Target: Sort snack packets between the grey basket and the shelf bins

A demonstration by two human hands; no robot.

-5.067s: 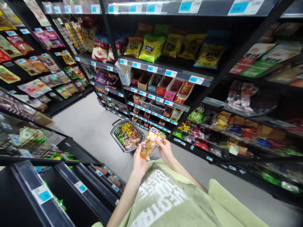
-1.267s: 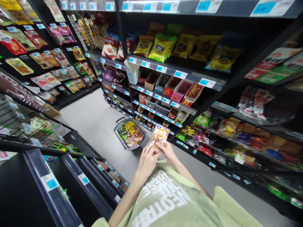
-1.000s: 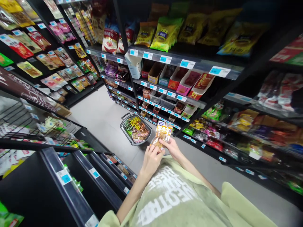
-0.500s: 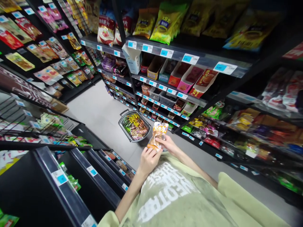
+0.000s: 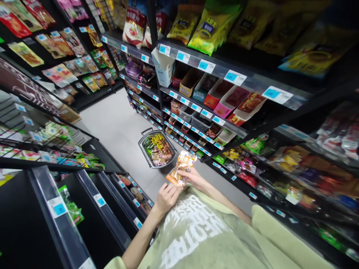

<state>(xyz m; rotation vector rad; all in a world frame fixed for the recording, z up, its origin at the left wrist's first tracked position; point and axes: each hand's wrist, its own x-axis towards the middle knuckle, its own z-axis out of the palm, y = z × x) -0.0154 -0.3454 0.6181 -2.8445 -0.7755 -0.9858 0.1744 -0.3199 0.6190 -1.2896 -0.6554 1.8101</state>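
Note:
In front of my chest I hold an orange-and-white snack packet (image 5: 187,160) with a clear window showing brown food. My right hand (image 5: 194,180) grips its right side, the thumb lying across the front and the other fingers behind it. At the packet's lower edge, the fingers of my left hand (image 5: 168,197) are curled and closed on it; their tips are partly hidden. Beyond the packet, a dark shopping basket (image 5: 143,152) stands on the floor, filled with several colourful snack packets.
Tall black shelves (image 5: 179,97) with snack boxes and bags run along the right. Lower black shelves (image 5: 84,186) stand close on my left, beside a wire rack (image 5: 17,119). The grey floor (image 5: 108,121) of the aisle stretches between them.
The packet has tilted to the right at its top and sits slightly lower, with both hands still on it. My left hand has shifted a little left and down. The view has turned slightly.

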